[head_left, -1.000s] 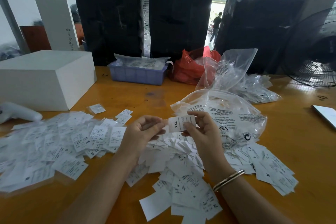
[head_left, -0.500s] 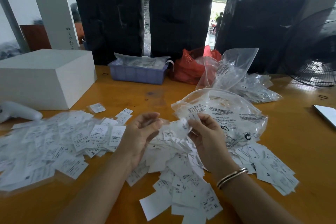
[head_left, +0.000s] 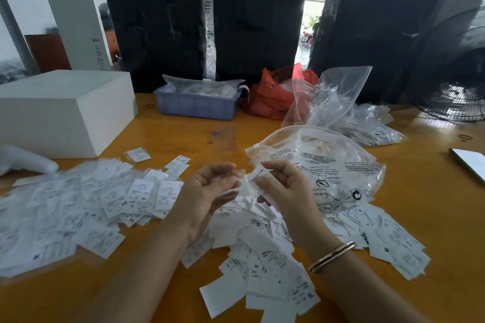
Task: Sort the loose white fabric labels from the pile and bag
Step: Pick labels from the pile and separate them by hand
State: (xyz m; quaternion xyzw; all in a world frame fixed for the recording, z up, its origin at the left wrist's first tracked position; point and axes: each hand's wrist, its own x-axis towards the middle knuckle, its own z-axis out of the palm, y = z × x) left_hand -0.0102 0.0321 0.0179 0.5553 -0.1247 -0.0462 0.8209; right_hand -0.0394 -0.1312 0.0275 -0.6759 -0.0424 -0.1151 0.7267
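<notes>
White fabric labels lie in a loose pile (head_left: 252, 252) on the yellow table (head_left: 433, 217), below our 2 raised hands. Our right hand (head_left: 284, 186) pinches 1 label (head_left: 258, 174) between thumb and fingertips, with the printed strip tilted and sticking out to the left of the fingers. Our left hand (head_left: 207, 191) is curled, its fingertips meeting the crumpled white edge next to that label; we cannot tell if it truly grips it. Just behind the right hand sits the clear bag (head_left: 328, 162). More labels are spread out at left (head_left: 78, 207).
</notes>
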